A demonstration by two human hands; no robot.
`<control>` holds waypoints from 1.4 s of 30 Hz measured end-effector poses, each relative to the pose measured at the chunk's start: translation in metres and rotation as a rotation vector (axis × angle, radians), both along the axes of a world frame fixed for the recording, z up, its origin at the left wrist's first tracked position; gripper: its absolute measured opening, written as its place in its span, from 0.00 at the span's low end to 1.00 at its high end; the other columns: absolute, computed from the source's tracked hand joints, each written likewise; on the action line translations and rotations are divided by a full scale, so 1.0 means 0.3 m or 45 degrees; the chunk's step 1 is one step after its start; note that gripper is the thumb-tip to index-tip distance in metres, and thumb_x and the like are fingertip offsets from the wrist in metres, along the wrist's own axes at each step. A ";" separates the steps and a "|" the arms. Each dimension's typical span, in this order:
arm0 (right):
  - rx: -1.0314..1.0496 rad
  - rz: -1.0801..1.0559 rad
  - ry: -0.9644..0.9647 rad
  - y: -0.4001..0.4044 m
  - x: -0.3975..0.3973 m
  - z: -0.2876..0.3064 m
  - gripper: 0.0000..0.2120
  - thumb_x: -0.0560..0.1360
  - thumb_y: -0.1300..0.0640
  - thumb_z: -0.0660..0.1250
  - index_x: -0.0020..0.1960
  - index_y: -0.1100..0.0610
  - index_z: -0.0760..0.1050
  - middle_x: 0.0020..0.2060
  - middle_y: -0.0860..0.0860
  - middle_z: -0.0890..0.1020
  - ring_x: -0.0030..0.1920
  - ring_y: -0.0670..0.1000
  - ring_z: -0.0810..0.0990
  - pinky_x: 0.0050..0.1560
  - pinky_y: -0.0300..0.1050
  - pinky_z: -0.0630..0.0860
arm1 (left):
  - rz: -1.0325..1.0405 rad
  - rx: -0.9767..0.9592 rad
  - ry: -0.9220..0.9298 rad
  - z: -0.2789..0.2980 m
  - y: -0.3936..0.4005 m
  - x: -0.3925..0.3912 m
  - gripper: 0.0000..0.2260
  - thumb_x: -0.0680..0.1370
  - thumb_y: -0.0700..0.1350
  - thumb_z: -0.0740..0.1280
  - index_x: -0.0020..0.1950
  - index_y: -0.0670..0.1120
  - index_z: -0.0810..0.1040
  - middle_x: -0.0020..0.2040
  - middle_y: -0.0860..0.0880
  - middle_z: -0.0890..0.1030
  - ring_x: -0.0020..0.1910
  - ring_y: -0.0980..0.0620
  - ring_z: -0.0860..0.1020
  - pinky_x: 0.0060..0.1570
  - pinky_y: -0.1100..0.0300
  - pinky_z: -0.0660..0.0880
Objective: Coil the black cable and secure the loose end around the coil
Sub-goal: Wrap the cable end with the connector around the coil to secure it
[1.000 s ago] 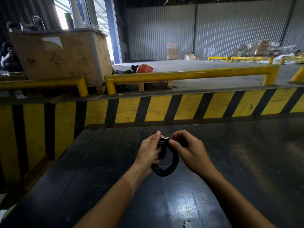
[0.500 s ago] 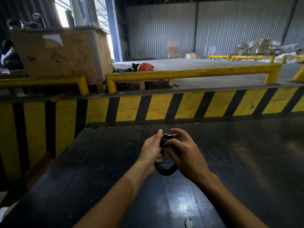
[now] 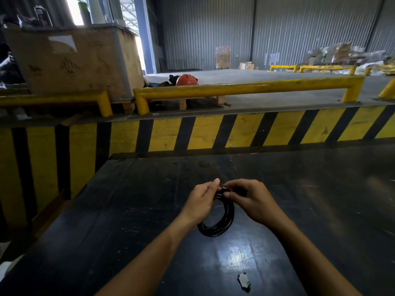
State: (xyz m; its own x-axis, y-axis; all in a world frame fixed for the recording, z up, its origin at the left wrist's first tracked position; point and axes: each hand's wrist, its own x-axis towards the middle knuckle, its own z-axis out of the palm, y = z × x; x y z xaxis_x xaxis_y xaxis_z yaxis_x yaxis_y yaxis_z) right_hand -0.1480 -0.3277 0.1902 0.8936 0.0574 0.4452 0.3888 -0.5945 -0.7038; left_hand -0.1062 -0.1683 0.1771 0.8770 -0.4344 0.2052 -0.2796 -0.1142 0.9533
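Observation:
The black cable (image 3: 222,225) is wound into a small round coil of several loops, held just above the dark table (image 3: 128,210). My left hand (image 3: 203,201) pinches the coil's top from the left. My right hand (image 3: 252,201) grips the same top part from the right, fingers closed over the cable's end, which is mostly hidden under them. The coil's lower half hangs free between my wrists.
A small dark flat piece (image 3: 243,282) lies on the table near me. Beyond the table's far edge runs a yellow and black striped barrier (image 3: 213,133) with yellow rails (image 3: 245,88). A big wooden crate (image 3: 74,60) stands at the back left.
The coil has opened from a squeezed narrow loop into a rounder ring. Both hands have stayed at its top, and my right hand has turned over the cable's end.

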 end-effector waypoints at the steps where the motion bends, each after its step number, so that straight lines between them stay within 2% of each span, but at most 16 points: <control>1: -0.037 -0.015 -0.010 -0.001 -0.004 -0.013 0.07 0.72 0.60 0.71 0.50 0.55 0.82 0.42 0.50 0.85 0.43 0.44 0.82 0.45 0.44 0.80 | -0.017 0.009 0.094 -0.017 0.001 -0.004 0.18 0.81 0.53 0.55 0.45 0.42 0.77 0.20 0.57 0.69 0.19 0.62 0.65 0.20 0.71 0.61; 4: -0.200 -0.106 -0.174 0.018 -0.027 -0.065 0.05 0.72 0.62 0.71 0.47 0.57 0.82 0.40 0.51 0.82 0.39 0.45 0.79 0.41 0.42 0.77 | -0.056 -0.049 0.474 -0.065 0.000 -0.024 0.17 0.79 0.58 0.59 0.44 0.45 0.75 0.23 0.54 0.64 0.21 0.57 0.60 0.20 0.64 0.57; 6: -0.277 -0.153 -0.248 0.040 -0.048 -0.115 0.05 0.72 0.61 0.71 0.48 0.57 0.82 0.41 0.52 0.82 0.40 0.48 0.79 0.40 0.43 0.78 | -0.014 -0.055 0.605 -0.096 -0.004 -0.034 0.17 0.78 0.59 0.60 0.40 0.47 0.73 0.23 0.53 0.63 0.21 0.56 0.59 0.20 0.63 0.56; 10: -0.364 -0.214 -0.341 0.077 -0.085 -0.210 0.05 0.69 0.61 0.74 0.45 0.57 0.83 0.38 0.52 0.81 0.37 0.51 0.79 0.34 0.41 0.75 | 0.139 -0.006 0.669 -0.141 -0.017 -0.048 0.17 0.79 0.56 0.60 0.38 0.45 0.69 0.23 0.52 0.61 0.20 0.56 0.58 0.20 0.63 0.55; 14: -0.368 -0.240 -0.277 0.090 -0.097 -0.274 0.04 0.69 0.60 0.74 0.43 0.56 0.82 0.38 0.51 0.77 0.37 0.49 0.76 0.33 0.39 0.72 | 0.216 0.044 0.711 -0.170 -0.032 -0.045 0.16 0.80 0.54 0.60 0.46 0.41 0.75 0.25 0.50 0.61 0.20 0.56 0.58 0.20 0.63 0.56; 18: -0.029 -0.091 0.028 0.070 -0.097 -0.292 0.09 0.70 0.51 0.73 0.49 0.51 0.81 0.51 0.41 0.74 0.51 0.36 0.74 0.48 0.24 0.69 | 0.218 0.056 0.659 -0.188 -0.022 -0.043 0.16 0.80 0.53 0.60 0.42 0.42 0.72 0.26 0.50 0.62 0.20 0.56 0.59 0.20 0.64 0.56; 19: 0.107 -0.068 0.092 0.068 -0.095 -0.286 0.08 0.71 0.49 0.71 0.49 0.48 0.80 0.51 0.38 0.76 0.52 0.35 0.75 0.50 0.26 0.71 | 0.200 0.050 0.619 -0.190 -0.018 -0.041 0.16 0.80 0.53 0.60 0.41 0.42 0.72 0.26 0.50 0.62 0.20 0.56 0.59 0.20 0.64 0.55; 22: 0.454 -0.157 0.257 0.054 -0.075 -0.277 0.02 0.74 0.50 0.67 0.47 0.46 0.78 0.42 0.44 0.83 0.45 0.38 0.81 0.47 0.38 0.77 | 0.140 0.051 0.480 -0.184 -0.012 -0.040 0.15 0.80 0.54 0.60 0.41 0.43 0.72 0.26 0.50 0.61 0.21 0.55 0.58 0.21 0.64 0.54; 26: 0.569 -0.050 0.468 0.044 -0.068 -0.297 0.05 0.75 0.51 0.67 0.44 0.49 0.81 0.39 0.47 0.85 0.42 0.44 0.83 0.45 0.40 0.79 | 0.062 0.044 0.436 -0.185 -0.006 -0.034 0.18 0.80 0.54 0.59 0.41 0.41 0.77 0.24 0.50 0.63 0.20 0.56 0.59 0.20 0.65 0.55; 29: 0.653 -0.084 0.399 0.045 -0.068 -0.314 0.05 0.74 0.52 0.68 0.43 0.51 0.82 0.38 0.50 0.86 0.41 0.48 0.83 0.44 0.43 0.80 | 0.036 -0.002 0.510 -0.202 -0.006 -0.034 0.19 0.79 0.55 0.60 0.42 0.41 0.78 0.23 0.51 0.65 0.20 0.56 0.62 0.20 0.64 0.60; 31: 0.721 -0.156 0.370 0.049 -0.062 -0.329 0.06 0.73 0.51 0.69 0.43 0.53 0.82 0.37 0.52 0.85 0.41 0.49 0.84 0.44 0.45 0.80 | 0.055 -0.064 0.561 -0.214 -0.007 -0.028 0.20 0.78 0.56 0.63 0.48 0.38 0.79 0.26 0.50 0.70 0.22 0.55 0.69 0.23 0.63 0.68; 33: 0.808 -0.234 0.380 0.050 -0.057 -0.351 0.08 0.73 0.50 0.70 0.42 0.54 0.81 0.36 0.51 0.85 0.39 0.48 0.84 0.41 0.43 0.79 | 0.042 -0.144 0.636 -0.232 0.004 -0.023 0.23 0.74 0.58 0.67 0.54 0.37 0.78 0.33 0.48 0.78 0.30 0.54 0.77 0.31 0.62 0.75; 36: 1.061 -0.316 0.485 0.036 -0.050 -0.402 0.09 0.72 0.51 0.70 0.43 0.57 0.82 0.36 0.52 0.85 0.39 0.49 0.84 0.39 0.41 0.78 | -0.064 -0.169 0.802 -0.288 0.042 -0.041 0.29 0.65 0.57 0.76 0.59 0.42 0.76 0.44 0.47 0.82 0.44 0.51 0.81 0.40 0.56 0.77; 38: 1.234 -0.369 0.623 0.019 -0.045 -0.453 0.10 0.73 0.52 0.69 0.43 0.59 0.82 0.36 0.53 0.85 0.39 0.51 0.84 0.38 0.42 0.77 | -0.101 -0.085 0.931 -0.350 0.053 -0.072 0.28 0.64 0.51 0.79 0.61 0.45 0.75 0.51 0.45 0.82 0.50 0.48 0.81 0.44 0.52 0.77; 40: 1.321 -0.398 0.780 0.012 -0.044 -0.512 0.10 0.75 0.52 0.68 0.43 0.59 0.81 0.36 0.53 0.84 0.40 0.52 0.83 0.38 0.43 0.77 | -0.030 -0.099 1.033 -0.409 0.054 -0.095 0.23 0.68 0.42 0.76 0.60 0.43 0.75 0.56 0.41 0.81 0.51 0.44 0.81 0.50 0.46 0.76; 42: 1.331 -0.399 0.904 0.011 -0.046 -0.578 0.11 0.76 0.52 0.66 0.44 0.60 0.80 0.37 0.55 0.83 0.39 0.53 0.82 0.37 0.43 0.77 | 0.093 -0.175 1.101 -0.448 0.051 -0.102 0.18 0.71 0.36 0.72 0.59 0.40 0.74 0.51 0.39 0.81 0.46 0.44 0.81 0.52 0.43 0.76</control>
State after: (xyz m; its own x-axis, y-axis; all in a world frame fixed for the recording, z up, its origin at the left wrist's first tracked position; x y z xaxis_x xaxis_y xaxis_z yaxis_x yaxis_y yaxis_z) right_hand -0.1619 -0.3245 0.0170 0.8630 -0.2796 -0.4208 -0.3121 0.3600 -0.8792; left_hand -0.1369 -0.1530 0.0427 0.7740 -0.3916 -0.4976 0.5503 0.0274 0.8345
